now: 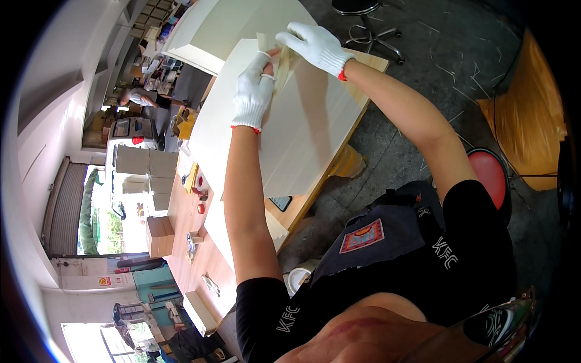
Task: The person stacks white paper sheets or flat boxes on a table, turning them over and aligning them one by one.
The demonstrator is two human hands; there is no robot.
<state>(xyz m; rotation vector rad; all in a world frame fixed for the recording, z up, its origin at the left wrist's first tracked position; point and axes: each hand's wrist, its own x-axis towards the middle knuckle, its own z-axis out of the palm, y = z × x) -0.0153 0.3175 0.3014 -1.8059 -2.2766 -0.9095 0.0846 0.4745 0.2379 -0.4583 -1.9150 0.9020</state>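
A large white board (pixel 230 145) lies on the wooden table, with a narrow pale yellowish strip (pixel 282 69) at its far end. My left hand (pixel 253 91) wears a white knitted glove that leaves some fingertips bare. Its bare fingers are at the strip's left side and seem to grip its edge. My right hand (pixel 311 47), in a white glove with a red cuff edge, is by the strip's right side. The right hand's fingers are stretched out, thumb apart, and part of its palm side is hidden. Whether the strip is tape or thin sheet I cannot tell.
Beyond the board stands a large white curved panel (pixel 239 27). A phone (pixel 281 202) lies near the table's right edge. Cardboard boxes (pixel 160 236) are at the left, a black stool (pixel 356 7) at the far right. Farther left, another person (pixel 145 98) stands near a vehicle.
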